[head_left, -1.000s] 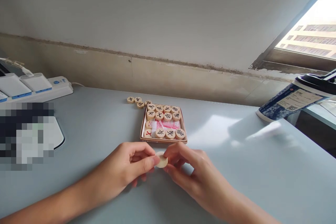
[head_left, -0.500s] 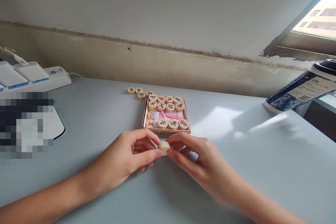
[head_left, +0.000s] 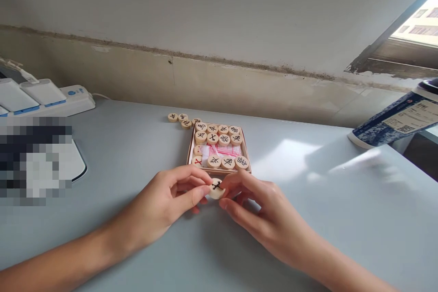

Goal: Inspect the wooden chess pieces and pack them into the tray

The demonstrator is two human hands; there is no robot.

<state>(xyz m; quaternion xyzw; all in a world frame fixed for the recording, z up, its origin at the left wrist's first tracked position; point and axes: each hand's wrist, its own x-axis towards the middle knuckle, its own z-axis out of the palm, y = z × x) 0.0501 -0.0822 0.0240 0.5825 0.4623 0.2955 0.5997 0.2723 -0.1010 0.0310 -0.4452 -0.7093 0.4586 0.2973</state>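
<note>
While left hand (head_left: 160, 205) and right hand (head_left: 262, 212) pinch it, the disc (head_left: 216, 188) shows a black character

Daylight from your right, exposure fine.
Window (head_left: 419, 20) blown out; soft glare patch on the table (head_left: 290, 155); faint shadows under your left hand (head_left: 164, 203) and right hand (head_left: 263, 210). Left edge has a pixelated block (head_left: 34, 159); edges bend slightly.

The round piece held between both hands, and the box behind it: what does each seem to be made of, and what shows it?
The piece looks like pale unvarnished wood: matt, cream-coloured, with a black character marked on its face. The box seems to be thin brown cardboard, judging by its slim, dull rim, though that is not certain.
</note>
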